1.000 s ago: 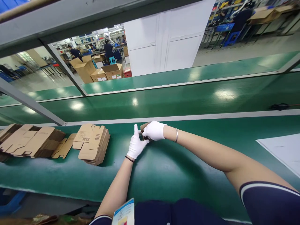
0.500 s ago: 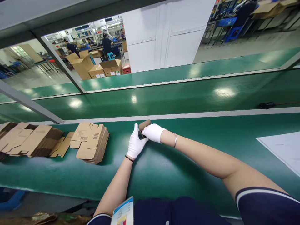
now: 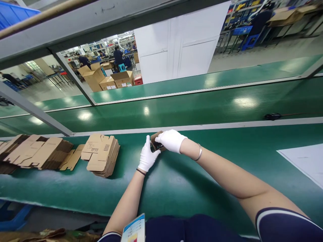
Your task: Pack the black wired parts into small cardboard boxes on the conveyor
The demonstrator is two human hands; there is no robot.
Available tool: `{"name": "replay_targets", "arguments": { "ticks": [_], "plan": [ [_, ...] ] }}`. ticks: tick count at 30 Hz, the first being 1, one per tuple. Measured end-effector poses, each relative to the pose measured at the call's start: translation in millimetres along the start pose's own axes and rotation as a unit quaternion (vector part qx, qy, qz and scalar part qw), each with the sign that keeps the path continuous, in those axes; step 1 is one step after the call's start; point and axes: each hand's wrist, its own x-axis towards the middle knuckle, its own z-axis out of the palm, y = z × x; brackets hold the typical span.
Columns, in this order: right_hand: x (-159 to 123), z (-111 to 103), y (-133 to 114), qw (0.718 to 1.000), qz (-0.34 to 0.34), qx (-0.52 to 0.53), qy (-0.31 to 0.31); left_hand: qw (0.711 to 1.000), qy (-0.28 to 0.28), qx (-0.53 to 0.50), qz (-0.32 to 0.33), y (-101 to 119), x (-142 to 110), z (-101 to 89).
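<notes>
A small brown cardboard box (image 3: 155, 135) sits between my two white-gloved hands above the green worktop, its flap raised at the far side. My left hand (image 3: 148, 156) grips the box from its left, thumb and fingers around the wall. From the right, my right hand (image 3: 172, 141) reaches over the box's opening, fingers bent down into it. Something dark shows inside beneath those fingertips, too covered to name. To the left lies a stack of flat cardboard box blanks (image 3: 101, 154) with printing on top.
More folded cardboard blanks (image 3: 37, 151) lie at the far left of the green table (image 3: 196, 188). White sheets (image 3: 302, 161) rest at the right. Behind runs a green conveyor belt (image 3: 176, 109) with a dark object (image 3: 272, 116) on it. A metal frame post (image 3: 47, 112) stands at left.
My right hand has lifted slightly and shifted right, its fingers now pointing down into the box. My left hand keeps its hold. The view has tilted a little.
</notes>
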Motion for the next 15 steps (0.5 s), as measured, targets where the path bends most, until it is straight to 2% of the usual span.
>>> {"name": "replay_targets", "arguments": {
  "ticks": [2, 5, 8, 10, 12, 15],
  "plan": [
    [-9.8, 6.5, -1.6, 1.000, 0.017, 0.004, 0.006, 1.000, -0.002, 0.000, 0.000, 1.7, -1.8, 1.5],
    [-18.2, 30.5, -6.2, 0.999, 0.024, 0.023, 0.012, 1.000, 0.000, 0.023, 0.019, 7.8, -8.5, -0.5],
    [-11.4, 58.2, 8.2, 0.996, 0.064, 0.036, 0.055, 0.992, 0.019, 0.099, 0.078, 16.8, -7.0, -23.1],
    [4.6, 69.9, 33.2, 0.991, 0.106, 0.033, 0.080, 0.977, 0.053, 0.181, 0.103, 22.3, 2.2, -57.0],
    [23.4, 73.0, 64.4, 0.983, 0.143, 0.026, 0.109, 0.953, 0.117, 0.269, 0.072, 26.1, 13.6, -103.0],
    [40.9, 65.7, 108.1, 0.971, 0.188, 0.038, 0.143, 0.898, 0.216, 0.371, -0.095, 26.5, 26.1, -170.3]
  ]
}}
